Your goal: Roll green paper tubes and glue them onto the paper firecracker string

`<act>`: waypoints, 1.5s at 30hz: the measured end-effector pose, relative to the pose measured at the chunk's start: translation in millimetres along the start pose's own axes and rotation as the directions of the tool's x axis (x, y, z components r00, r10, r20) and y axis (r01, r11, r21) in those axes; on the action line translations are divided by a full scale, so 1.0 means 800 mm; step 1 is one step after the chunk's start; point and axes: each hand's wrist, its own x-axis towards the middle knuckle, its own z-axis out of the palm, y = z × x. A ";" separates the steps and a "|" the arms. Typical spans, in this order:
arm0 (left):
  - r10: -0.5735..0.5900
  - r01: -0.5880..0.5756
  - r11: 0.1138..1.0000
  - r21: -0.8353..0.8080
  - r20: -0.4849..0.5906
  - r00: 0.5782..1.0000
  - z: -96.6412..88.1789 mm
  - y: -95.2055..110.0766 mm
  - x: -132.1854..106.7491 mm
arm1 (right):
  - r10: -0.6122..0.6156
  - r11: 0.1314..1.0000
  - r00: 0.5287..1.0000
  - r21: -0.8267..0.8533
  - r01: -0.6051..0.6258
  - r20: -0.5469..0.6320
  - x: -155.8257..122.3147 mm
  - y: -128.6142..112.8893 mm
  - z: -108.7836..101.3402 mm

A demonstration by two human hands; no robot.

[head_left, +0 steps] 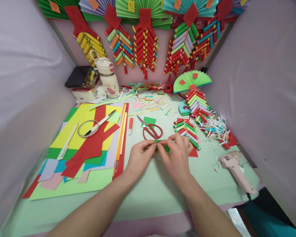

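A small piece of green paper (164,146) is pinched between the fingertips of both hands above the table's front middle. My left hand (141,157) grips its left end, thumb and index finger pressed together. On the other side my right hand (175,157) has its thumb and fingers closed on the paper, hiding part of it. Just beyond the hands lie red-handled scissors (151,130), their blades over a green paper rectangle (150,120). A red glue stick or marker (130,126) rests left of the scissors. Right of my right hand is a cluster of rolled paper tubes (186,130).
Stacked coloured paper (76,184) covers the left side, with a tape ring (82,129), a white cutter (68,140) and a pen on top. A glue gun (236,171) lies at the right edge. Behind stand a white bottle (110,82), paper scraps (150,102) and a green fan (191,80).
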 end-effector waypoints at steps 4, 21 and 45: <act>0.034 -0.034 0.997 0.075 -0.007 0.999 -0.002 0.001 0.000 | 0.013 1.000 1.000 0.007 -0.013 -0.003 0.000 0.000 0.000; 0.117 -0.119 0.984 0.130 0.019 0.993 -0.001 -0.003 -0.004 | 0.047 0.999 0.999 0.009 -0.047 -0.010 0.001 0.001 0.001; 0.060 -0.061 0.998 -0.008 -0.148 0.987 -0.017 0.010 0.006 | 0.061 0.992 0.998 0.114 -0.062 0.008 0.006 0.005 -0.010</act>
